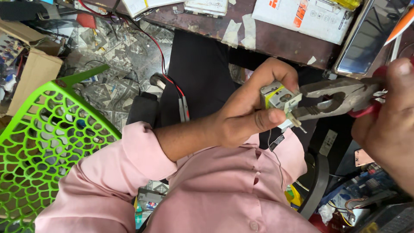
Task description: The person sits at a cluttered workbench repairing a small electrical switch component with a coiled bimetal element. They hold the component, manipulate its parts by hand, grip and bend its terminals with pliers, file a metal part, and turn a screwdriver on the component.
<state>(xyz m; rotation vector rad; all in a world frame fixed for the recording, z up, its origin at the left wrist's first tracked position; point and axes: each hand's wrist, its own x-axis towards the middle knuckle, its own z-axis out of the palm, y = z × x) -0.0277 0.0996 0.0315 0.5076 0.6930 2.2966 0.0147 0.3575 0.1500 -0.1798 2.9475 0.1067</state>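
Observation:
My left hand (252,110) grips a small boxy electrical part (278,97), metal with a yellow band and a white plastic base, held in front of my chest. My right hand (390,116) holds grey metal pliers (340,97) with red handles. The pliers' jaws close on a thin metal pin that sticks out of the part's lower edge. My pink shirt sleeve covers the left arm up to the forearm.
A brown worktable edge (276,41) runs across the top with white boxes, tape scraps and a dark tablet (371,36). A green lattice plastic chair (47,133) stands at left. Red and black probe leads (183,108) hang down; clutter and circuit boards lie on the floor.

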